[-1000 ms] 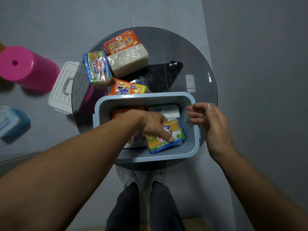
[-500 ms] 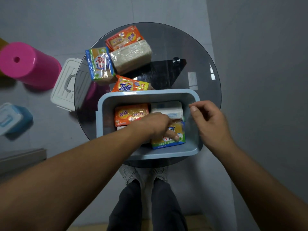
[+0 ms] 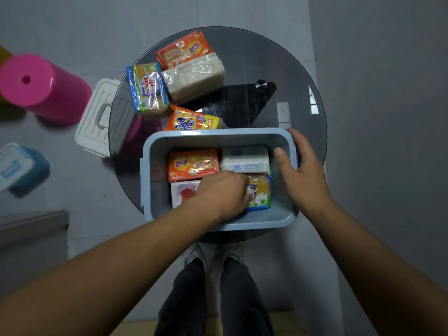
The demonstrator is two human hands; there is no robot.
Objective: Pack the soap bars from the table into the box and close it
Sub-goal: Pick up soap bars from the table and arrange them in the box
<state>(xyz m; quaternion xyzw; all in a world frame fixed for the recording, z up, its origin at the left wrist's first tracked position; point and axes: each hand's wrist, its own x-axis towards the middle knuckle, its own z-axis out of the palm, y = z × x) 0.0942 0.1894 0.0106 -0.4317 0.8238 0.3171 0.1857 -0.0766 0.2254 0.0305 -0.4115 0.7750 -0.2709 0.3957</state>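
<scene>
A light blue box (image 3: 160, 151) stands open on the near part of a round glass table (image 3: 286, 69). Inside lie an orange soap bar (image 3: 192, 164), a white one (image 3: 244, 159), a white-and-red one (image 3: 183, 194) and a yellow-blue one (image 3: 260, 194). My left hand (image 3: 221, 194) is down in the box, fingers on the yellow-blue bar. My right hand (image 3: 299, 170) grips the box's right rim, thumb inside. On the table behind the box lie a Tide bar (image 3: 191, 121), a blue-green bar (image 3: 148, 89), a clear-wrapped pale bar (image 3: 194, 77) and an orange pack (image 3: 183, 48).
A white lid (image 3: 97, 117) with a handle lies on the floor left of the table. A pink stool (image 3: 38, 87) and a small blue lidded box (image 3: 17, 164) sit farther left. My legs and shoes (image 3: 213, 253) are under the table's near edge.
My left hand has pressed the yellow-blue bar down flat into the box's near right corner. My right hand has moved from hovering beside the box to gripping its right rim.
</scene>
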